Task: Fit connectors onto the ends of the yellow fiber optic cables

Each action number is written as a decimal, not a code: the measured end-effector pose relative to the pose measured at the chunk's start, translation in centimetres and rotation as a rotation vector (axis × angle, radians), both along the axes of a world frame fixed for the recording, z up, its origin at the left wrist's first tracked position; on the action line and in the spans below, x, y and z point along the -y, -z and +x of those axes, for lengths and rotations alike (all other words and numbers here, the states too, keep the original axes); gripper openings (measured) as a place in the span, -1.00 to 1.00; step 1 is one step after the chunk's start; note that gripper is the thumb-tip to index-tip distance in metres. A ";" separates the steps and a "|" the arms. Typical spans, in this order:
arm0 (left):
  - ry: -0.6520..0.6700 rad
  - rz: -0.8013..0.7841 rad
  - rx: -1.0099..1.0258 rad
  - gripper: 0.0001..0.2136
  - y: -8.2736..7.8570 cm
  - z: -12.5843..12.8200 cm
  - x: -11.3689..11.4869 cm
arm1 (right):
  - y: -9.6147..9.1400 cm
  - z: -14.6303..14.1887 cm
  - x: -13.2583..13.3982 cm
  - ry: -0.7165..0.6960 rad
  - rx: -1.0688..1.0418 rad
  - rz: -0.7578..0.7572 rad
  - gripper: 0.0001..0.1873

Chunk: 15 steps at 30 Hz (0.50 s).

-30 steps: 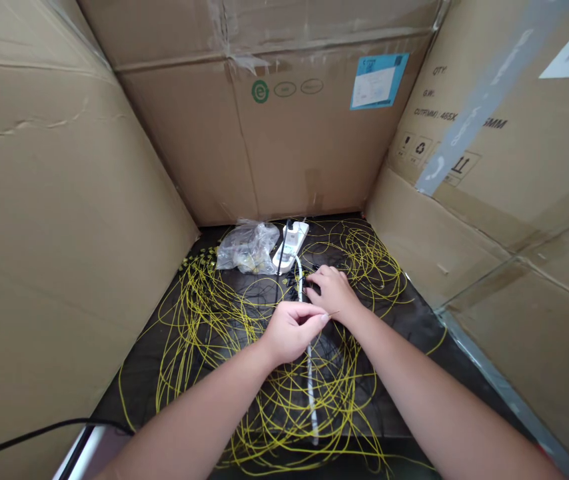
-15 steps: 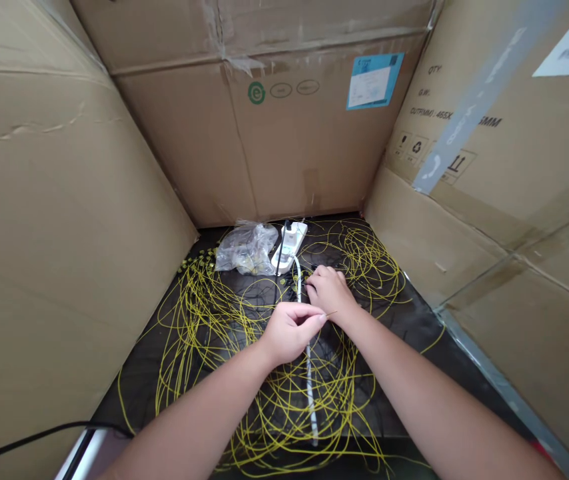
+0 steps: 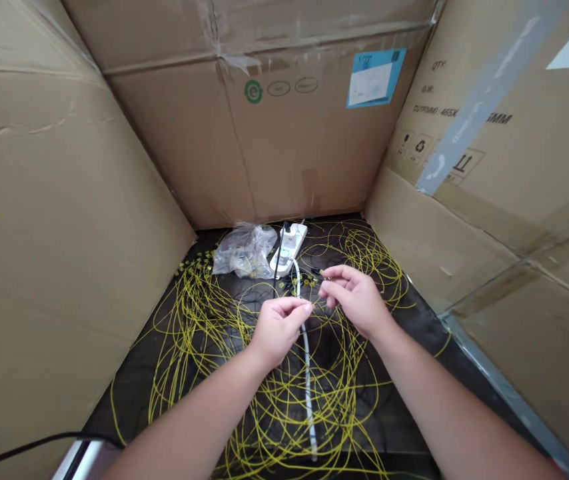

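Thin yellow wires (image 3: 189,327) lie in loose tangled loops over the dark surface. My left hand (image 3: 280,328) is closed in a pinch on the end of one yellow wire, whose tip points toward the right hand. Just to its right, my right hand (image 3: 357,301) is closed, thumb and forefinger pinching a small dark piece (image 3: 317,272) whose exact kind I cannot make out. The two hands are close together but apart. Beyond them, small black and yellow pieces (image 3: 292,287) lie on the surface by a white cable (image 3: 306,373).
A white power strip (image 3: 289,248) with a black cord plugged in stands beyond the hands. Left of it lies a clear plastic bag (image 3: 245,250). Large cardboard boxes (image 3: 284,147) wall the surface at left, back and right. Another black cable (image 3: 39,439) crosses the lower left.
My right hand has lifted from the small pieces near the power strip and come back toward me, now pinching one. My left hand has shifted slightly left, still holding the wire.
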<state>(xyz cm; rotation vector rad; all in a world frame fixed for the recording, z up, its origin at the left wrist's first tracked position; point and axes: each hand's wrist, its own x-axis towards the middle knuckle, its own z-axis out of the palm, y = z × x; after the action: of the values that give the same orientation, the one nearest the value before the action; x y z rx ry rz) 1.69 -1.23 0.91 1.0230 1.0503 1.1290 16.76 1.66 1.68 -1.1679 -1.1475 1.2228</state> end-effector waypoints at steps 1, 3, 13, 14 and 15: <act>0.011 -0.029 0.042 -0.81 -0.1 0.0 0.0 | 0.0 -0.1 0.1 -0.041 -0.059 -0.022 -0.80; 0.047 -0.076 0.109 -0.81 -0.3 0.0 -0.1 | 0.1 -0.2 0.2 -0.113 -0.179 -0.067 -0.81; 0.065 -0.134 0.220 -0.82 -0.5 -0.6 -0.3 | 0.4 -0.5 0.9 -0.292 -0.376 -0.155 -0.72; 0.066 -0.140 0.219 -0.82 -0.4 -0.6 -0.3 | 0.6 -0.6 0.9 -0.270 -0.329 -0.106 -0.73; 0.065 -0.145 0.217 -0.82 -0.4 -0.7 -0.4 | 0.7 -0.7 0.9 -0.247 -0.276 -0.054 -0.74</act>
<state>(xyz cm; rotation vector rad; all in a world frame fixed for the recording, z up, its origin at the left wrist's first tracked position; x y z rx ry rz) 1.04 -0.87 1.34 0.7951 0.9045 1.0685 16.09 0.72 0.98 -0.8800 -1.0752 1.5591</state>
